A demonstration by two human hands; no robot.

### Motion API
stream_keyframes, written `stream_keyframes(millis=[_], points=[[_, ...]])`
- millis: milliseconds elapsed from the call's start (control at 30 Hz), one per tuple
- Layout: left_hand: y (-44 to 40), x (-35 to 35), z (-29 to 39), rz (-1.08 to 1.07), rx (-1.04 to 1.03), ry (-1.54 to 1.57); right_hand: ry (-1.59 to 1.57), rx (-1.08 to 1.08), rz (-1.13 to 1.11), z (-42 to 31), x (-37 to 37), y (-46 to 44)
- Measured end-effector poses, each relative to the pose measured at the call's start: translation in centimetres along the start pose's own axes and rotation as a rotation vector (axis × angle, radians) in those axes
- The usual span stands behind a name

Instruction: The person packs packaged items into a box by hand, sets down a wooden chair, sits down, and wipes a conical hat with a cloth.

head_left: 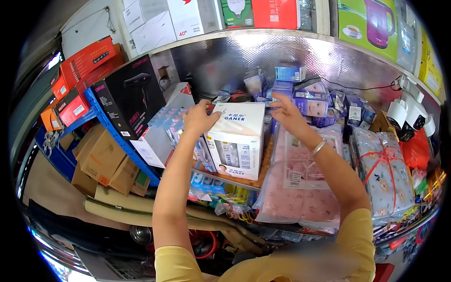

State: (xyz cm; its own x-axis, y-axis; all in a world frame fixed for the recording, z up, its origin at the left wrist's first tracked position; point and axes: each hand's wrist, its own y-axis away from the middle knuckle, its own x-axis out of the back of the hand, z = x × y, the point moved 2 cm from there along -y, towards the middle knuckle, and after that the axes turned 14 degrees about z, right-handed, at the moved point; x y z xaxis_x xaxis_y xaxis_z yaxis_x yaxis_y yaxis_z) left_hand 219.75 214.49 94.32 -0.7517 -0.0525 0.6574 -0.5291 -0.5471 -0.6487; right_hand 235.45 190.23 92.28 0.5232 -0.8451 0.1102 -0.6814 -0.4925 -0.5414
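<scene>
A white box printed GANER (237,120) stands upright on a wooden shelf, with a window in its front showing packets. My left hand (201,117) rests at its upper left edge, thumb on the top and fingers spread. Beside the upper right corner, my right hand (287,113) has its fingers apart, holding nothing; whether a fingertip touches the box cannot be told. Left of the box are clear-packed blue and pink items (170,123). A plastic-wrapped pink textile pack (300,174) lies to the right, below my right forearm.
Purple and blue small boxes (310,104) are piled behind. A black hair dryer box (129,96) leans at left by orange boxes (84,66). A ribbon-tied grey pack (383,169) and white cameras (406,113) are at right. An upper shelf (300,34) holds more boxes.
</scene>
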Motion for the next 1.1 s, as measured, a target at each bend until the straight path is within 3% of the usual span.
stream_keyframes(millis=[200, 300, 333, 500, 700, 767, 800, 900, 1100], points=[[-0.1, -0.3, 0.1, -0.027, 0.030, 0.121, 0.053, -0.019, 0.126, 2.6, -2.3, -2.6], [-0.4, -0.8, -0.1, 0.063, -0.086, 0.151, 0.050, -0.082, 0.118, 4.8, -3.5, -4.1], [-0.7, -1.0, -0.1, 0.069, -0.105, 0.192, 0.107, -0.015, 0.151, 5.5, -3.9, -4.6], [-1.6, -1.7, 0.9, 0.101, -0.131, 0.342, 0.173, 0.000, 0.246, 3.0, -4.2, -4.6], [-4.4, -4.4, 1.2, -0.006, -0.081, 0.378, 0.340, 0.191, 0.187, 2.4, -4.1, -4.2], [-4.9, -4.9, 1.2, -0.041, -0.074, 0.369, 0.489, 0.395, 0.232, 2.8, -4.0, -4.2], [-5.0, -5.3, 1.1, -0.086, -0.075, 0.366, 0.483, 0.397, 0.224, 3.1, -4.1, -4.1], [-4.9, -5.1, 1.2, -0.044, -0.069, 0.354, 0.289, 0.106, 0.162, 3.6, -4.2, -3.9], [-5.3, -5.2, 0.0, -0.068, 0.019, 0.304, 0.213, 0.085, 0.159, 2.4, -4.0, -3.9]])
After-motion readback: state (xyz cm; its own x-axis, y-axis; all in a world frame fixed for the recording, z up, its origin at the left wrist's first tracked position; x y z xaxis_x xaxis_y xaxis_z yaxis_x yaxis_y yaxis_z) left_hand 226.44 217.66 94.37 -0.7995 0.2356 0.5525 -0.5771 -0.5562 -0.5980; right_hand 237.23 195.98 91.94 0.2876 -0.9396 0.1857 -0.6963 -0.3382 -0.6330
